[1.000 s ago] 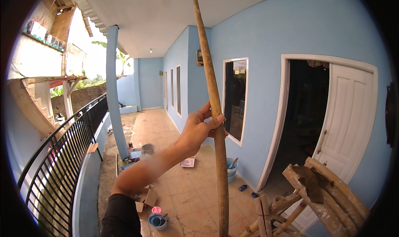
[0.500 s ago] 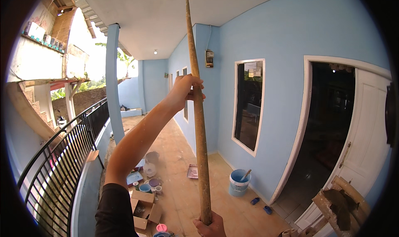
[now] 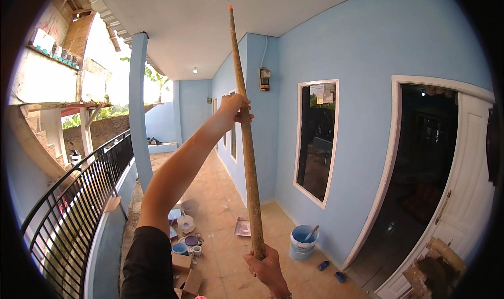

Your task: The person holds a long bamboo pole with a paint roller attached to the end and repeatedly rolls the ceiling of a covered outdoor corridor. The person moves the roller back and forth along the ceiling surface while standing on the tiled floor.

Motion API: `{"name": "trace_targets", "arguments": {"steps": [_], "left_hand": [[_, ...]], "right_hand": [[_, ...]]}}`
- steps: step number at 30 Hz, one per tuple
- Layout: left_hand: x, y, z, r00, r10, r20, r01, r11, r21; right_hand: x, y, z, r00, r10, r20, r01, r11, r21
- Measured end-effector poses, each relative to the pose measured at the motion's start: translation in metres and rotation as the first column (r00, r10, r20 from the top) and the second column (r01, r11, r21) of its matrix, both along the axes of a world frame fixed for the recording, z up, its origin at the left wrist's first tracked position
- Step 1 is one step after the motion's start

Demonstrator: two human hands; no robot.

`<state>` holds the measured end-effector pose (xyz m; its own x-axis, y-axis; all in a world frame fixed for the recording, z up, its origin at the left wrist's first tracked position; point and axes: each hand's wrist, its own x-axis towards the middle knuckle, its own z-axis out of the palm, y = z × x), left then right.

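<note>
A long, paint-spotted wooden pole (image 3: 249,168) rises steeply in front of me and leans slightly left. Its thin upper end, with an orange tip (image 3: 230,7), is up near the white ceiling (image 3: 173,15); I cannot tell whether it touches. My left hand (image 3: 235,109) is wrapped round the pole at mid-length, the arm stretched up and a dark sleeve at the elbow. Lower down, my right hand (image 3: 268,270) grips the thick bottom end, and a bracelet shows at that wrist.
Right of the pole stands a paint bucket (image 3: 303,246) with a stick in it, beside blue slippers (image 3: 331,270). A paint tray (image 3: 243,227), containers (image 3: 186,223) and a cardboard box (image 3: 191,283) lie on the tiles. A black railing (image 3: 79,194) runs left; a doorway (image 3: 420,168) opens right.
The pole's tip sits lower in the picture and a little left. My right hand shows higher, with its wrist now in view. The floor items have shifted slightly as the view moved.
</note>
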<state>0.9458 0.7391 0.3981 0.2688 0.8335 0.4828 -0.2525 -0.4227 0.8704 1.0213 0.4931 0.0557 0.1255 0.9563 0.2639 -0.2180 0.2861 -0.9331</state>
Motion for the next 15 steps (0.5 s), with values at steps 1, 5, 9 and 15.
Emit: {"name": "trace_targets", "arguments": {"steps": [1,5,9,15], "left_hand": [[0.002,-0.008,-0.007,0.998,0.003,-0.065,0.000,0.999,0.050],[0.008,-0.060,-0.034,0.985,-0.074,-0.154,0.091,0.990,0.106],[0.020,-0.139,-0.062,0.978,-0.112,-0.177,0.134,0.984,0.116],[0.034,-0.280,-0.097,0.969,-0.166,-0.183,0.198,0.965,0.170]], "right_hand": [[0.006,-0.008,-0.009,1.000,-0.004,0.005,0.004,1.000,-0.007],[0.022,-0.057,-0.042,0.997,-0.052,0.060,0.057,0.995,-0.082],[0.026,-0.135,-0.066,0.987,-0.160,-0.033,0.161,0.986,0.030],[0.048,-0.273,-0.106,0.983,-0.183,0.026,0.184,0.983,-0.017]]}}
